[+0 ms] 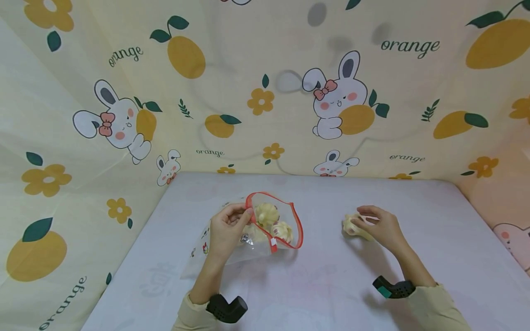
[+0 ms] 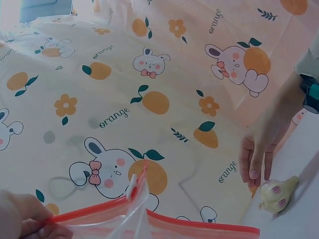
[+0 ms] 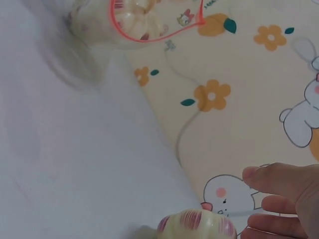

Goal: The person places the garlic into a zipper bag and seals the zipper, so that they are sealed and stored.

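My left hand (image 1: 225, 230) pinches the red rim of a clear zip bag (image 1: 297, 225) between thumb and fingers, and the bag's mouth gapes to the right. Inside the bag lie garlic bulbs (image 1: 267, 214), whitish with purple streaks. The red rim (image 2: 204, 222) and the white slider (image 2: 131, 186) show in the left wrist view. On the table to the right rests a single garlic bulb (image 1: 352, 226). Right beside it is my right hand (image 1: 383, 230), its fingers extended and not closed round the bulb. A small gap separates the hand (image 3: 284, 199) from this bulb (image 3: 197, 225) in the right wrist view.
A white-covered table (image 1: 314, 285) carries the bag and the loose bulb. Behind and to the left hangs a cream cloth (image 1: 232, 59) printed with rabbits and oranges. Each wrist wears a black camera, such as the left one (image 1: 227, 309).
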A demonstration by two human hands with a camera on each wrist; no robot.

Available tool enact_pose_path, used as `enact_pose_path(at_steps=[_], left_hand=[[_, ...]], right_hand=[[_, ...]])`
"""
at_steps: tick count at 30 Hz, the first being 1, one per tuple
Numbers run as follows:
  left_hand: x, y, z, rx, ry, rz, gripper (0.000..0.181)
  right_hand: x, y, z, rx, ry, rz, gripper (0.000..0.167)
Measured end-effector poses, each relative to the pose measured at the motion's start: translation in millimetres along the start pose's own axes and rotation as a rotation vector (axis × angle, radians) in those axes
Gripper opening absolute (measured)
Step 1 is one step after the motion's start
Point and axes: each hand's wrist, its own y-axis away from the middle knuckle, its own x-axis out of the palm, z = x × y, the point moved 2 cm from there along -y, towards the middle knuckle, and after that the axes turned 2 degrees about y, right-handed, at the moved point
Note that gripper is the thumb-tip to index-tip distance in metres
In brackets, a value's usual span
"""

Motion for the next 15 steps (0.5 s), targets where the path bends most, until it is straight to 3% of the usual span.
enact_pose_path(at_steps=[15], left_hand=[[-0.2,-0.8,1.2,-0.004,0.0,-0.006,0.014]], right_hand=[[6.1,1.3,-12.1,0.043,0.005,0.025,0.048]])
